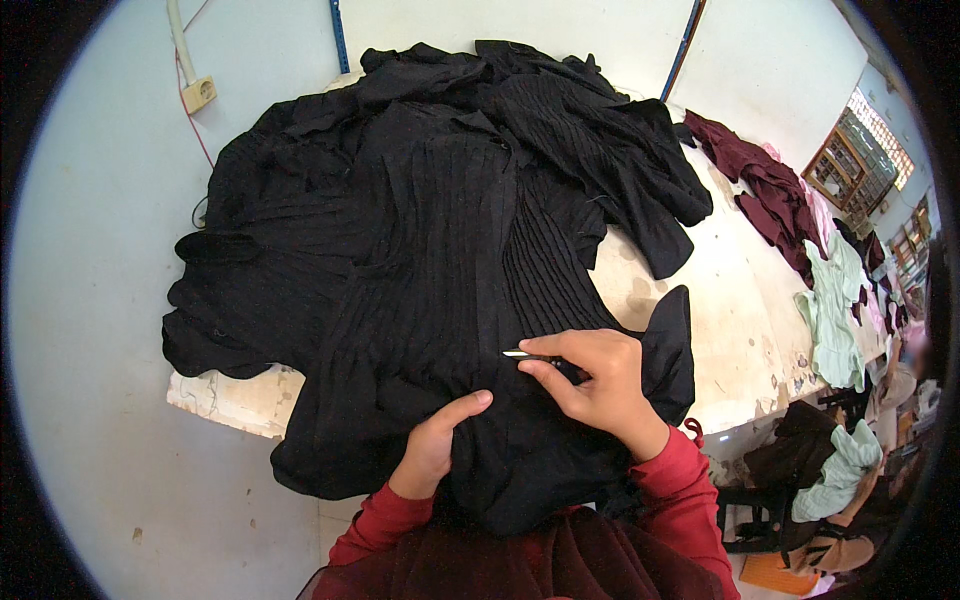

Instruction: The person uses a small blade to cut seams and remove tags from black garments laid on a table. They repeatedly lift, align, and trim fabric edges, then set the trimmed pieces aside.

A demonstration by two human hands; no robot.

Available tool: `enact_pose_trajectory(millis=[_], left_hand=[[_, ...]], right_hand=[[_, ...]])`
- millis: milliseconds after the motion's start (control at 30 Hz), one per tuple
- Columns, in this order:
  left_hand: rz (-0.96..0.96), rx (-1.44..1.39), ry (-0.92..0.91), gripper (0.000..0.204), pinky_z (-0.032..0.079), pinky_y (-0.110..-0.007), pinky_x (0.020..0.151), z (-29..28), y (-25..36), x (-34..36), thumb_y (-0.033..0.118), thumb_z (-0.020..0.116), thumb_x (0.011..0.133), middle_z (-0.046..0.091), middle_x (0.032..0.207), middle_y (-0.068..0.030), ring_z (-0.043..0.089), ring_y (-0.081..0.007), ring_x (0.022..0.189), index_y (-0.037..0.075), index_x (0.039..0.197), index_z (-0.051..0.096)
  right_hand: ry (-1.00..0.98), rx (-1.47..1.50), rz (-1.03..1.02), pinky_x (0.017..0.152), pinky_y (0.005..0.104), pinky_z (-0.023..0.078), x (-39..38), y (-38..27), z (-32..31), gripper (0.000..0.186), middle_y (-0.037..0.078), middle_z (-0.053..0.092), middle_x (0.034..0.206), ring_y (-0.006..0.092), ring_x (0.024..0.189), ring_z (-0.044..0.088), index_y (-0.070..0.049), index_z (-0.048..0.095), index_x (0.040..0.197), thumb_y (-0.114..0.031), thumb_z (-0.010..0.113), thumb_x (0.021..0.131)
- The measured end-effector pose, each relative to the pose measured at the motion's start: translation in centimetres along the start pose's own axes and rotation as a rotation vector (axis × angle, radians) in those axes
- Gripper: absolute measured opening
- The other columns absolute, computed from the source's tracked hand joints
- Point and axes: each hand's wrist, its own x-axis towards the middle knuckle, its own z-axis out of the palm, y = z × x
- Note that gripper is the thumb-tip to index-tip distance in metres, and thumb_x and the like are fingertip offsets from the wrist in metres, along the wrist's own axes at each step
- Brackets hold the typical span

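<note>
Head view: black pleated garment (420, 230) spread over a pale worktable (735, 300), hanging past the near edge, with more black cloth (420, 75) bunched behind. Lies directly under both hands, well apart from maroon clothing (760, 180) and pale green clothing (835, 310) farther right.

Pinching a small white-tipped tool (516, 353) between thumb and forefinger of the right hand (605, 380), with the tip at or just above the garment's smooth vertical band (490, 250); cannot tell whether touching. Resting lower down, with the left hand (432, 445): thumb on top of the cloth, angled toward the band, remaining fingers out of sight; cannot tell whether spread or pressed together.

Judging by the drape, soft and limp, light at any one spot but probably weighty as a whole. Not fragile, yet easily rumpled, and perhaps prone to slide off the near edge without support. Best held at the flat band, between a thumb above and fingers beneath, rather than by a loose pleat. Looks light and stiff, by contrast, in the tool's case: best gripped at the dark body, clear of the tip.
</note>
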Motion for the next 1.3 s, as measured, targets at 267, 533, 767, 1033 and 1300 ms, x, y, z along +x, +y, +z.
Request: enact_pose_trajectory(millis=[267,533,767,1033,1300], left_hand=[[0.161,0.165,0.078,0.026,0.047,-0.032,0.089,0.9,-0.4,-0.3,0.008,0.062,0.082,0.065,0.105,-0.0123,0.063,-0.0217,0.095,-0.003,0.105,0.064],[0.177,0.228,0.049,0.027,0.045,-0.032,0.091,0.5,-0.7,-0.4,0.01,0.062,0.082,0.065,0.107,-0.0119,0.062,-0.0213,0.096,-0.003,0.107,0.064],[0.066,0.13,0.01,0.03,0.045,-0.032,0.092,1.8,0.3,-1.1,0.01,0.06,0.084,0.064,0.11,-0.0126,0.062,-0.0216,0.099,-0.004,0.111,0.061],[0.051,0.081,-0.063,0.031,0.047,-0.033,0.091,1.5,0.3,-1.0,0.01,0.059,0.086,0.064,0.111,-0.0133,0.062,-0.022,0.099,-0.004,0.113,0.06],[0.006,0.062,-0.054,0.031,0.047,-0.032,0.091,1.1,0.1,-0.8,0.01,0.059,0.086,0.064,0.111,-0.0135,0.062,-0.0216,0.099,-0.005,0.114,0.059]], right_hand=[[-0.014,-0.057,-0.037,0.056,0.0287,0.05,-0.3,-0.8,-0.3,0.018,0.005,0.069,0.078,0.0206,0.063,0.066,-0.01,0.07,0.087,-0.019,0.074,0.073],[0.091,-0.038,-0.032,0.056,0.0299,0.05,-1.0,0.0,0.1,0.02,0.006,0.068,0.077,0.0211,0.064,0.066,-0.009,0.069,0.089,-0.019,0.074,0.072],[0.012,0.046,0.013,0.057,0.0295,0.05,-0.2,-0.8,-0.1,0.02,0.008,0.069,0.079,0.0228,0.065,0.067,-0.008,0.07,0.089,-0.019,0.075,0.072],[-0.029,0.044,-0.034,0.057,0.0291,0.05,0.1,-0.8,-0.1,0.017,0.007,0.07,0.079,0.0213,0.064,0.067,-0.009,0.071,0.088,-0.018,0.074,0.073],[-0.016,0.072,-0.001,0.056,0.0289,0.05,0.2,-0.8,-0.2,0.015,0.007,0.069,0.077,0.0216,0.063,0.067,-0.009,0.07,0.086,-0.018,0.073,0.074]])
